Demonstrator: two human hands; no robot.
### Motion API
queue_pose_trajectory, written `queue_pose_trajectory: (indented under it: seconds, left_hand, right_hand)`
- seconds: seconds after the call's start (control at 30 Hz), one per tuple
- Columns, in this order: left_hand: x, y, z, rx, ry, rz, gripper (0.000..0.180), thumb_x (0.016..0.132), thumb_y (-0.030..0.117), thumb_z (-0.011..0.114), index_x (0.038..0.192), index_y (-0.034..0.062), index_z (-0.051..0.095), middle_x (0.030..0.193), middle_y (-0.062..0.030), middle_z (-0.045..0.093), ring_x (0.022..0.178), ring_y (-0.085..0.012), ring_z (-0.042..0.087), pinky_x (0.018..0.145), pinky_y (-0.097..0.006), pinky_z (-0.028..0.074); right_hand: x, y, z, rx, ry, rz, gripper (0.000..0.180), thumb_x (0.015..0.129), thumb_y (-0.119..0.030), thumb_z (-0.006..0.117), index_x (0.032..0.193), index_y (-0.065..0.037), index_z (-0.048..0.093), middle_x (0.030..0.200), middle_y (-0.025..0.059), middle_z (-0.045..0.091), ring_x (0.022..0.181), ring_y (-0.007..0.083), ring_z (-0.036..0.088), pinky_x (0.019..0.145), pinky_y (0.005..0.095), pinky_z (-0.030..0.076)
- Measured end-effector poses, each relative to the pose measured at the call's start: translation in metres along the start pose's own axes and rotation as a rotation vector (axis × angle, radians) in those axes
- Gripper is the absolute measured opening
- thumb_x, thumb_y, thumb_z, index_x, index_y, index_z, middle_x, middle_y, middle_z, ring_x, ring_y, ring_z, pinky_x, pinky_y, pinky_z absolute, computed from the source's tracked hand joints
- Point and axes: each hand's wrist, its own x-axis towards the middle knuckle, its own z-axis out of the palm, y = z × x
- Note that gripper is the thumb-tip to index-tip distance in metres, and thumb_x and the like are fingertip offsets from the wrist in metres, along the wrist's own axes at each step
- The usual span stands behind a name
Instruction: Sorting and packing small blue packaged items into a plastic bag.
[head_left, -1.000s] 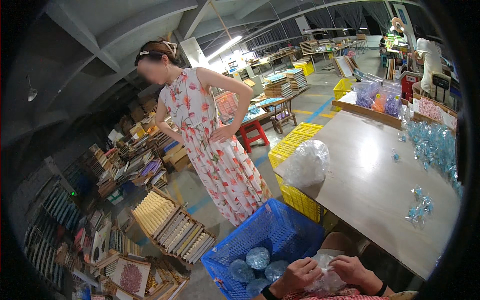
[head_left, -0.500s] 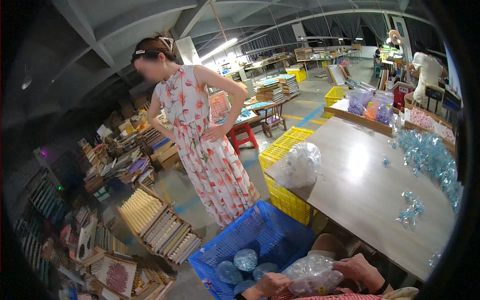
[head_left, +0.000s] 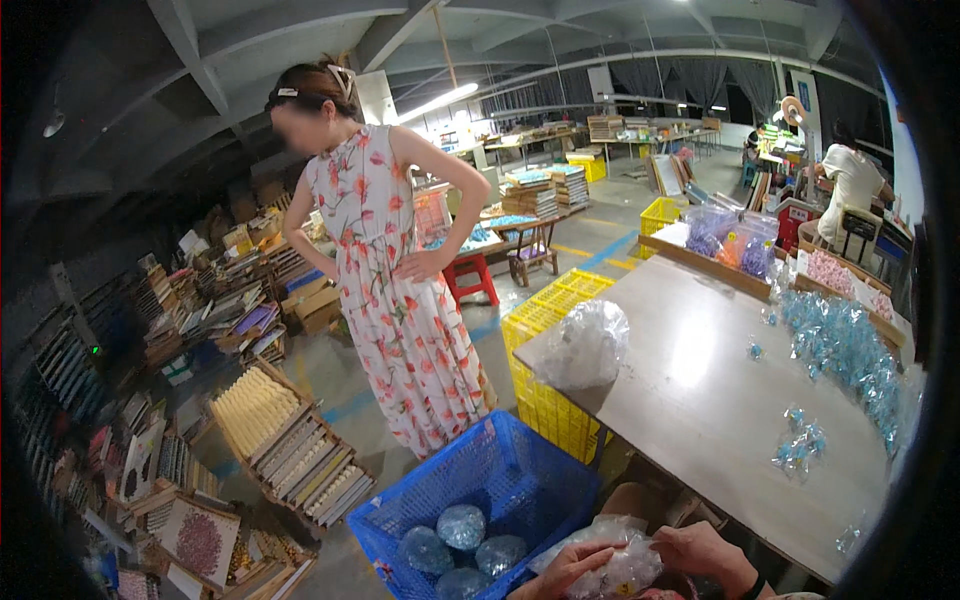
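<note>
A transparent plastic bag (head_left: 628, 566) is held low in front of me, at the lower edge of the view. My left hand (head_left: 570, 568) grips its left side, with the fingers laid over the film. On the other side, my right hand (head_left: 708, 552) pinches the bag's edge between thumb and fingers. What the bag contains, if anything, is hard to make out. Just left of it stands a blue plastic basket (head_left: 385, 520) with several round, pale-blue bagged bundles (head_left: 461, 527) at its bottom.
A grey table (head_left: 690, 400) on the right bears a heap of small blue wrapped packets (head_left: 840, 350), a crumpled plastic bag (head_left: 585, 345) and boxes with purple and pink packets. A yellow crate (head_left: 550, 400) stands beside it. A person in a floral dress (head_left: 390, 270) stands beyond the basket.
The whole view has shifted slightly, so things sit a little further left. My left hand's fingers have come over the bag, and my two hands are closer together.
</note>
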Motion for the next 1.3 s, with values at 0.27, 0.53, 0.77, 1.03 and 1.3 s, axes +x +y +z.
queue_pose_trajectory:
  seconds: [0.27,0.53,0.77,1.03,1.3]
  left_hand:
    - [0.018,-0.066,-0.018,0.598,-0.431,0.278,0.019,0.093,0.017,0.052,0.106,0.0047,0.058,0.094,-0.0088,0.056,0.092,-0.0192,0.054,0.080,-0.034,0.044]
    - [0.013,-0.017,0.001,0.555,-0.392,0.355,0.037,0.100,0.029,0.035,0.083,0.0030,0.053,0.087,-0.0107,0.054,0.087,-0.0270,0.053,0.084,-0.037,0.041]
    - [0.005,-0.006,-0.007,0.510,-0.437,0.195,0.019,0.096,0.017,0.046,0.101,0.0014,0.055,0.095,-0.0076,0.057,0.087,-0.0195,0.054,0.075,-0.031,0.044]
    - [0.015,-0.030,-0.018,0.116,-0.248,0.057,0.020,0.094,0.016,0.048,0.102,0.0007,0.059,0.098,-0.0102,0.057,0.086,-0.0187,0.054,0.079,-0.031,0.044]
    - [0.019,-0.056,-0.015,0.109,-0.161,0.081,0.017,0.088,0.005,0.059,0.101,0.0056,0.069,0.105,-0.0082,0.059,0.104,-0.0191,0.055,0.093,-0.027,0.042]
  right_hand:
    - [0.025,-0.039,-0.002,0.077,0.068,-0.470,0.010,0.077,-0.018,0.069,0.084,-0.013,0.065,0.062,0.0063,0.058,0.053,0.0255,0.059,0.049,0.0323,0.047]
    - [0.023,-0.034,0.004,0.298,0.244,-0.351,0.036,0.073,-0.002,0.071,0.108,-0.009,0.064,0.105,0.0107,0.063,0.092,0.0262,0.062,0.075,0.0320,0.053]
    - [-0.001,-0.012,0.014,0.419,0.282,-0.115,0.012,0.070,-0.001,0.074,0.081,-0.005,0.072,0.076,0.0091,0.068,0.068,0.0183,0.067,0.062,0.0266,0.053]
    - [-0.007,-0.009,0.023,0.864,0.056,0.162,0.014,0.072,-0.003,0.074,0.085,0.002,0.070,0.079,0.0073,0.070,0.073,0.0101,0.064,0.069,0.0242,0.052]
    - [-0.005,-0.012,0.017,0.830,-0.162,0.102,0.013,0.074,-0.005,0.073,0.086,-0.001,0.070,0.081,0.0078,0.069,0.075,0.0116,0.064,0.070,0.0249,0.051]
